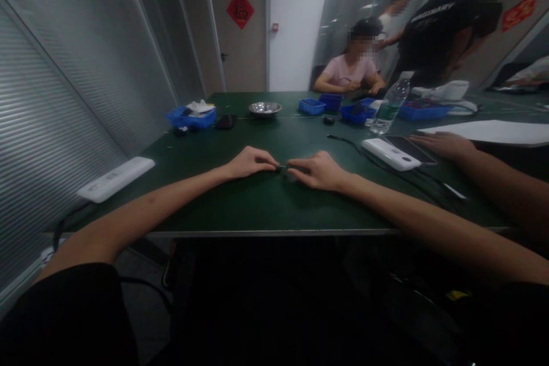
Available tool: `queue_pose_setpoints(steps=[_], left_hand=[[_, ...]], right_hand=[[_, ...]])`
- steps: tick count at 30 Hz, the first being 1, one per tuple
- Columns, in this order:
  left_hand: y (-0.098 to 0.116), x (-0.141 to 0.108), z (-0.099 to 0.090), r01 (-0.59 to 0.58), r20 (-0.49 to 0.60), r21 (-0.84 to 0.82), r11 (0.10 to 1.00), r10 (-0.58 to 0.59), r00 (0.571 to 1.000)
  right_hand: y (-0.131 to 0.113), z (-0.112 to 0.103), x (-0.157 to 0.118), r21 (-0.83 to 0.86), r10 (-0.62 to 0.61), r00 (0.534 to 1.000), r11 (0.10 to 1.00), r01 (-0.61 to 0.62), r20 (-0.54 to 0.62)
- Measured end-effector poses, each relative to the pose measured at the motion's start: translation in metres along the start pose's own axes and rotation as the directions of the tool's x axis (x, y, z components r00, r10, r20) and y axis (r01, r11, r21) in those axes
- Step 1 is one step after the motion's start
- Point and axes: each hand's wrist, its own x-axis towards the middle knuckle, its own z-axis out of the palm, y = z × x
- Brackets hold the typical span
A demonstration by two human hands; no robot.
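Both of my hands rest low over the green table [274, 206], near its middle. My left hand [251, 162] pinches a small dark piece [278, 168] between thumb and fingertips; its shape is too small to make out. A thin light pin or wire [283, 167] sticks out from it to the right. Just right of that tip is my right hand [319, 171], its index finger and thumb stretched out and slightly apart, with nothing visible between them. Beyond my hands stands a round metal bowl [265, 110].
Blue trays [312, 106] and a water bottle [392, 104] stand farther back. A white power bank [390, 154] with cables lies right, another white device [115, 179] left. A neighbour's hand [446, 144] rests at right; a person [349, 71] sits across.
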Motion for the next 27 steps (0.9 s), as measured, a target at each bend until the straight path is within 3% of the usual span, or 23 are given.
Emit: queue_pose_setpoints(steps=[9, 18, 27], left_hand=[[-0.002, 0.001, -0.001, 0.055, -0.015, -0.054, 0.997, -0.056, 0.998], [-0.004, -0.001, -0.002, 0.055, -0.021, -0.056, 0.997, -0.057, 0.998], [-0.002, -0.001, -0.001, 0.059, -0.012, -0.051, 0.997, -0.059, 0.998]], right_hand=[[0.017, 0.0, -0.005, 0.0, -0.036, 0.998, 0.999, 0.036, 0.047], [0.015, 0.003, -0.004, -0.032, -0.054, 0.998, 0.998, 0.055, 0.029], [0.007, 0.004, 0.004, -0.054, -0.046, 0.995, 0.997, 0.05, 0.087]])
